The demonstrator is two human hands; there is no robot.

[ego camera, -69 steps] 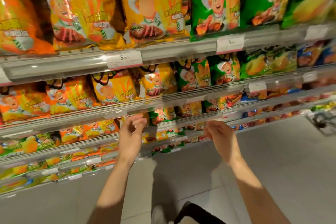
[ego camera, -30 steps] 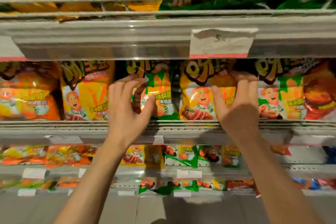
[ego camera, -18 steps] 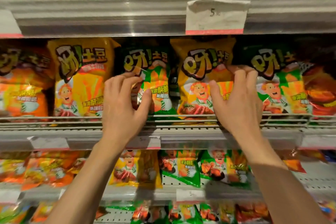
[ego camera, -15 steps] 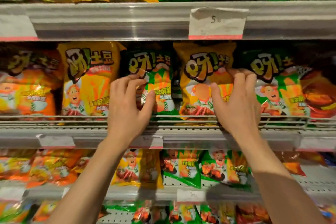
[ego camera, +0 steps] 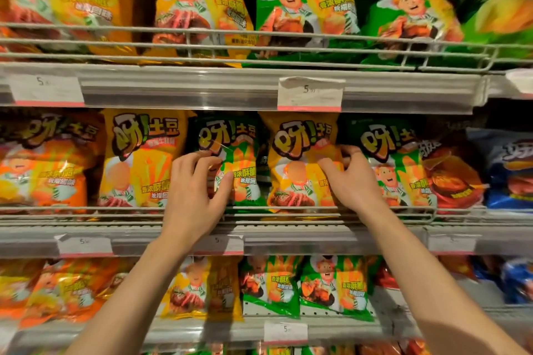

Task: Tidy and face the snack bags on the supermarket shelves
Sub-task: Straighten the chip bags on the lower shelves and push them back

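On the middle shelf a green snack bag [ego camera: 230, 153] stands upright between two yellow ones. My left hand [ego camera: 196, 190] grips its left edge, thumb on the front and fingers curled round the side. The yellow snack bag [ego camera: 300, 164] to its right stands facing out. My right hand [ego camera: 350, 179] grips this bag's right edge, thumb across the front, fingers tucked between it and a second green bag [ego camera: 395, 158]. Another yellow bag [ego camera: 135, 158] stands left of my left hand.
A wire rail [ego camera: 86, 210] runs along the middle shelf's front. Price tags [ego camera: 310, 94] hang on the shelf edge above. Orange bags [ego camera: 46, 164] fill the left, a red bag [ego camera: 452, 179] and a blue bag [ego camera: 507, 170] the right. More bags fill the shelves above and below.
Both hands rose from the low shelves to the middle shelf. The left hand stayed on the green bag. The right hand's fingers curled round the yellow bag's right edge. The view tilted up.
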